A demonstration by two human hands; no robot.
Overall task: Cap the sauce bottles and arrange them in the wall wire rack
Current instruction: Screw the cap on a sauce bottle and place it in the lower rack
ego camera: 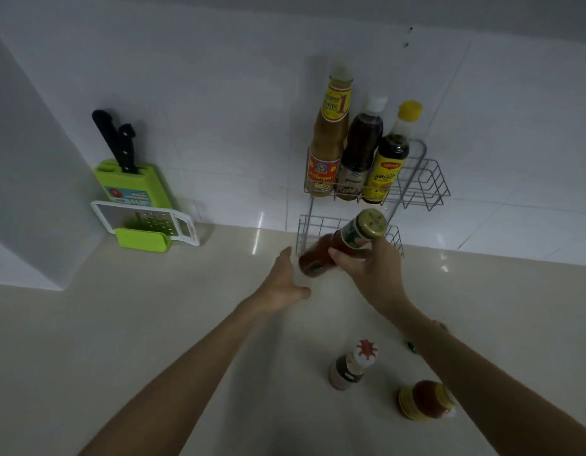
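My right hand (370,271) grips a red sauce bottle (321,255) with a gold cap, tilted, just in front of the lower tier of the wall wire rack (426,179). My left hand (283,281) is open beside the bottle's base, fingers apart, not gripping it. The rack's upper tier holds three capped bottles: a tall orange-labelled one (328,143), a dark one with a white cap (360,149) and a dark one with a yellow cap (390,156). On the counter near me stand a brown bottle with a red-and-white cap (351,365) and a red bottle with a yellow label (425,401).
A green knife block (133,185) with two black-handled knives leans on the wall at the left, with a white grater (147,225) in front of it. A white wall block juts out at the far left. A small dark object (411,346) lies on the counter by my right forearm.
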